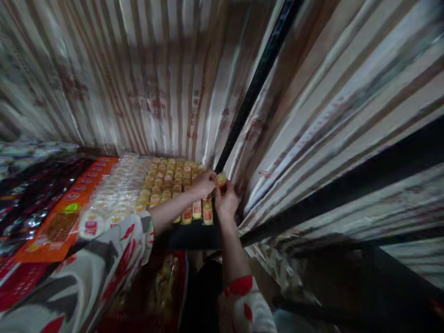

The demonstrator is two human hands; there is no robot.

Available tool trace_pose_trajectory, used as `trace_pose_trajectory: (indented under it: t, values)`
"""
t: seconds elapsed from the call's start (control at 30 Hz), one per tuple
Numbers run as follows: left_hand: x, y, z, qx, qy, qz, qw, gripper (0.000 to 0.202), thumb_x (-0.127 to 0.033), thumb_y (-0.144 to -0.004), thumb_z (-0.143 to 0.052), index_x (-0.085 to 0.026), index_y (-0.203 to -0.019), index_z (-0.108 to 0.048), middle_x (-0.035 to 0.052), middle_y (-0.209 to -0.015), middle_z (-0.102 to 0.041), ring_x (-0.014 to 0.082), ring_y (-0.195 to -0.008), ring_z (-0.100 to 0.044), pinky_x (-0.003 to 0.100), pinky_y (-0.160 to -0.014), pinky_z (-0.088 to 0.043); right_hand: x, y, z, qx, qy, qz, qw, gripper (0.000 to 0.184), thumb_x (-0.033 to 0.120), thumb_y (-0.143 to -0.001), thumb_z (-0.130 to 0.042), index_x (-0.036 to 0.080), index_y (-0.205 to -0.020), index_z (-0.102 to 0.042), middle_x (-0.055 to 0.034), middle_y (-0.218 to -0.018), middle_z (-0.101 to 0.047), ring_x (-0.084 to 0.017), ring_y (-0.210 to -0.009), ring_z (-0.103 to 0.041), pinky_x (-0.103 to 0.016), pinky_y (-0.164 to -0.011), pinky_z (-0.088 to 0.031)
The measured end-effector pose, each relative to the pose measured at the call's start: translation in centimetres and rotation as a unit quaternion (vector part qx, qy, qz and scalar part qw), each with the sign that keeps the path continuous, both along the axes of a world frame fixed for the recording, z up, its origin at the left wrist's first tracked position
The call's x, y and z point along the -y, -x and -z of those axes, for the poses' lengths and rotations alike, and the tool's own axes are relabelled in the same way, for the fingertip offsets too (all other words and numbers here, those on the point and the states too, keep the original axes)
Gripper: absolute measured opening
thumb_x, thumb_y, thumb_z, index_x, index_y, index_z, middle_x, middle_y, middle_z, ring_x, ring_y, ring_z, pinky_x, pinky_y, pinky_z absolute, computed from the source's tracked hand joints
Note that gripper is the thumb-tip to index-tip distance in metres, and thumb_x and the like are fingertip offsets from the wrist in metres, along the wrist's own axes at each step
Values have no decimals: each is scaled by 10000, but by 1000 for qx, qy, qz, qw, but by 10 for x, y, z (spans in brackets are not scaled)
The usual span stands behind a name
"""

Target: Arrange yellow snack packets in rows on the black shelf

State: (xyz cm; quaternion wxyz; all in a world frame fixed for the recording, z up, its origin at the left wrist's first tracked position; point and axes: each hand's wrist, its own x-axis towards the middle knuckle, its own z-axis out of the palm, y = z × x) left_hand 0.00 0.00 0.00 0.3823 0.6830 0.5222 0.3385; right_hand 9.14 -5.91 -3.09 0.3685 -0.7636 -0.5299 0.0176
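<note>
A small yellow wrapped snack cake (221, 179) is held up between my two hands at the right end of the shelf. My right hand (227, 200) grips it from below and the right, fingers closed around it. The fingertips of my left hand (206, 181) pinch at its left edge. Just under and left of my hands, many yellow wrapped snack cakes (166, 178) stand in close rows, some with red labels facing front. The front row's right-most cake (207, 216) lies below my hands.
White wrapped packs (90, 224), an orange snack package (65, 224) and dark shiny packs (38, 194) lie to the left. Striped plastic sheeting (166, 83) hangs behind, with a black post (249, 92) slanting near my hands. Below is a red-edged box (183, 282).
</note>
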Motion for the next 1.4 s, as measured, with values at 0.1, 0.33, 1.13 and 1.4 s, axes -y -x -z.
trace_pose_trajectory:
  t: [0.1, 0.33, 1.13, 1.4]
  values:
    - [-23, -3, -2, 19, 16, 11, 1000, 320, -41, -734, -510, -122, -1025, -617, 58, -974, -684, 129, -876, -631, 265, -824, -490, -27, -4, -8, -15, 33, 0, 999, 384, 377, -843, -468, 213, -1188, -511, -39, -967, -674, -181, -838, -624, -247, -699, -423]
    - [-73, -7, 2, -6, 5, 66, 998, 417, 1, -706, -519, -133, -1089, -616, 59, -1063, -675, 133, -965, -619, 238, -876, -464, -71, -8, -17, -12, 99, 8, 995, 321, 348, -828, -525, 219, -1121, -549, -42, -913, -686, -182, -816, -624, -254, -684, -415]
    - [-113, 13, 24, -319, -155, 117, 928, 298, -206, -760, -530, -191, -1030, -656, 57, -1025, -684, 205, -1042, -572, 312, -944, -406, -136, -18, 27, 2, 176, -22, 984, 233, 348, -777, -610, 166, -920, -640, -91, -888, -703, -189, -854, -647, -221, -676, -437]
    - [-114, 8, 36, -347, -158, 142, 913, 319, -194, -793, -518, -169, -1088, -635, 83, -1121, -654, 243, -1138, -514, 416, -1040, -307, -142, -20, 36, 1, 159, -34, 987, 208, 360, -787, -602, 191, -905, -632, -59, -873, -698, -160, -810, -639, -210, -668, -433]
